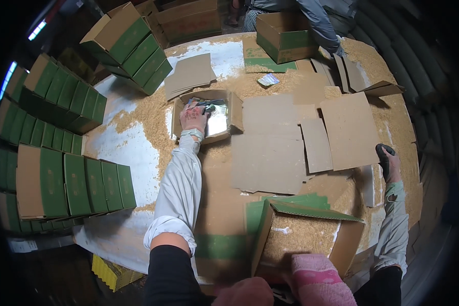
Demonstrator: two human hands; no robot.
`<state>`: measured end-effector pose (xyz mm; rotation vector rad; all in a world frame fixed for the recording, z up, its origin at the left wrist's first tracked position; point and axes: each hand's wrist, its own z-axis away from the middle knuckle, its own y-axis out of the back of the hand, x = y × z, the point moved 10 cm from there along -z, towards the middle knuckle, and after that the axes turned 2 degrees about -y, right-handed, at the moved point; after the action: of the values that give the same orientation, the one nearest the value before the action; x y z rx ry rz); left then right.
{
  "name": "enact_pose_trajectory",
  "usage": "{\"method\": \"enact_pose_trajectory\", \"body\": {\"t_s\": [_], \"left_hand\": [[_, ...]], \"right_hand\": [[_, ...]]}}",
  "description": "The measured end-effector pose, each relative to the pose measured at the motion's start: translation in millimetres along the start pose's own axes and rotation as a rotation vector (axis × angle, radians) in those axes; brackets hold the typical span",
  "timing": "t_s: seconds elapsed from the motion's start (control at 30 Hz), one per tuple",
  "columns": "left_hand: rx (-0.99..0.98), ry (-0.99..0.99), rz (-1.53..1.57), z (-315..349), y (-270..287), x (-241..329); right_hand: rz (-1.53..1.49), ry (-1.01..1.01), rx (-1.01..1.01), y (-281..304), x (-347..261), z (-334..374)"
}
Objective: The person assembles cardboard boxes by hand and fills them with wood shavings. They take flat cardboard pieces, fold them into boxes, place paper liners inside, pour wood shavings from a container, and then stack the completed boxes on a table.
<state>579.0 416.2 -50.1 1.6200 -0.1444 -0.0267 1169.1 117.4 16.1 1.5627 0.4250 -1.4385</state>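
Observation:
My left hand (194, 117), in a pale glove with red marks and dark fingertips, reaches into a small open cardboard box (234, 113). Its fingers look stretched over shiny silvery packets (218, 120) inside; the box wall and the hand hide part of them. Far to the right, my right hand (389, 160), with dark-covered fingers, pinches the right edge of a flat brown cardboard sheet (349, 131). That sheet is tilted and overlaps other flat cardboard pieces (268, 158) in the middle of the table.
Sawdust (143, 109) covers much of the table. Green-and-brown boxes (76, 183) stand in rows and stacks at left. Near me sits an open box of sawdust (303, 237). A small packet (268, 80) lies beyond the sheets. Across the table, another person's arm (321, 25) reaches beside an open box (285, 38).

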Motion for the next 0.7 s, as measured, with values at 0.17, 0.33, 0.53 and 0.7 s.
{"method": "enact_pose_trajectory", "body": {"t_s": [0.17, 0.33, 0.53, 0.7], "left_hand": [[0.238, -0.121, -0.066, 42.0, 48.1, 14.2], [0.091, 0.051, 0.614, 64.1, 59.2, 8.4], [-0.368, -0.331, 1.905, 256.2, 162.2, 177.2], [-0.796, -0.441, 1.513, 344.5, 70.0, 256.6]], "right_hand": [[-0.176, 0.421, 0.018, 25.4, -59.4, 64.8], [0.09, 0.534, 0.186, 26.6, -107.3, 142.8], [0.072, 0.658, 0.365, 54.6, -133.8, 226.2], [-0.266, 0.564, 0.433, 81.4, -108.8, 255.1]]}}
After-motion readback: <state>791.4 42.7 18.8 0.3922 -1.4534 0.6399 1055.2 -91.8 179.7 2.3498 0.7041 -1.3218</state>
